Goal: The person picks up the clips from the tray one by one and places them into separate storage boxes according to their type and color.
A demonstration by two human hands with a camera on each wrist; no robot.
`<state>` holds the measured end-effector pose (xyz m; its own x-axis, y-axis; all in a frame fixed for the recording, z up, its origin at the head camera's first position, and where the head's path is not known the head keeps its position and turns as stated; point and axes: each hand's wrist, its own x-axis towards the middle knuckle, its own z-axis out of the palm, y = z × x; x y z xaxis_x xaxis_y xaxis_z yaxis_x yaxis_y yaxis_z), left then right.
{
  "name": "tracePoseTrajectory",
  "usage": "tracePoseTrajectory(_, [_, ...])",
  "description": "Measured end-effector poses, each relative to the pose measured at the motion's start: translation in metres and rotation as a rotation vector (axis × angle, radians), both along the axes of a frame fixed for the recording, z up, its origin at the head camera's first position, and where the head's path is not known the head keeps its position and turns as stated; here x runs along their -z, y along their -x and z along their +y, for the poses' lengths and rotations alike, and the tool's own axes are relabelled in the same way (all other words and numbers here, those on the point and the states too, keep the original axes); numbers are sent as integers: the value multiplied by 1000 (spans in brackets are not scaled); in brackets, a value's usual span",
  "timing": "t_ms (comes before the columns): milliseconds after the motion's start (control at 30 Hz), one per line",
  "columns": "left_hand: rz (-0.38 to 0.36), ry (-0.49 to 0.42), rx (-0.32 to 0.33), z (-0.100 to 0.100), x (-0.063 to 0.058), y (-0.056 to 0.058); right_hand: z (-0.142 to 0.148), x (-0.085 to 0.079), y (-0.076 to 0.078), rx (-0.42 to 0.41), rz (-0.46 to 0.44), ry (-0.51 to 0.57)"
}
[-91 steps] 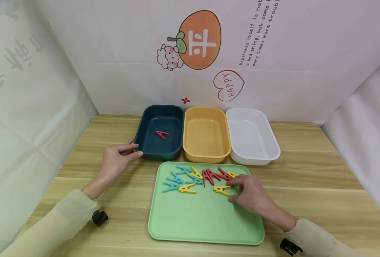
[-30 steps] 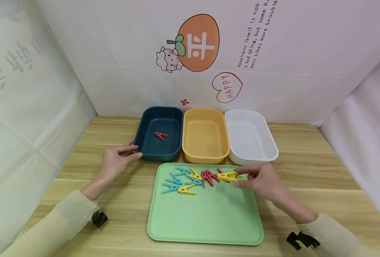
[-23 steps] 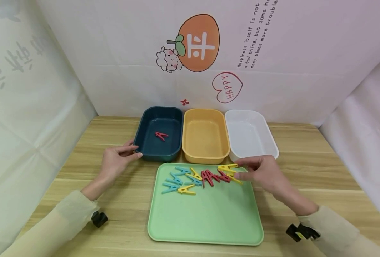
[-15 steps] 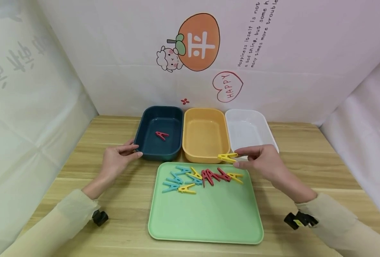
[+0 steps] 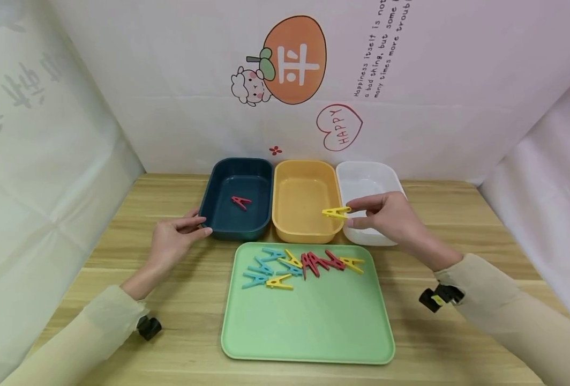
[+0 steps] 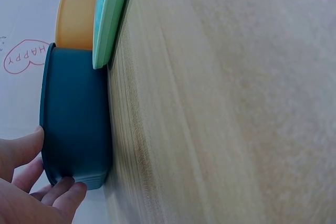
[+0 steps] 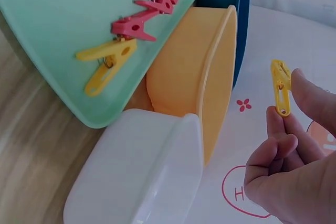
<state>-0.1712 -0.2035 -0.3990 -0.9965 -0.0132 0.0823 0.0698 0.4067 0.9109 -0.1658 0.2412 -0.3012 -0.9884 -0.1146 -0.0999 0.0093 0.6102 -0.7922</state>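
Observation:
Between thumb and fingertips, my right hand [image 5: 386, 217] pinches a yellow clothespin [image 5: 335, 213] above the right edge of the yellow bin [image 5: 309, 238]. The right wrist view also shows this clothespin [image 7: 280, 87] held up, off any surface. My left hand [image 5: 171, 238] rests its fairly straight fingers and thumb against the near left corner of the dark blue bin [image 5: 237, 235]. One red clothespin [image 5: 240, 202] lies in that bin. On the green tray [image 5: 309, 327], several blue clothespins [image 5: 255, 279], red clothespins [image 5: 314, 262] and yellow clothespins [image 5: 279, 282] lie along the far side.
A white bin [image 5: 369, 170] stands right of the yellow one, partly hidden by my right hand. All three bins stand in a row behind the tray on the wooden table [image 5: 458, 225]. Behind them hangs a printed white cloth [image 5: 193, 80].
My right hand took a yellow clothespin from the tray, lifted it and carried it away from me, up to the yellow bin. The left hand stayed at the blue bin.

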Motion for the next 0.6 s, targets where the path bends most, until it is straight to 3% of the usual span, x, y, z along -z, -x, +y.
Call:
tracePoseTrajectory(267, [5, 2, -2, -1, 0, 1, -9, -5, 28, -13, 3, -23])
tracePoseTrajectory(600, [5, -20, 8, -1, 0, 0, -23, -3, 65, -7, -52, 65])
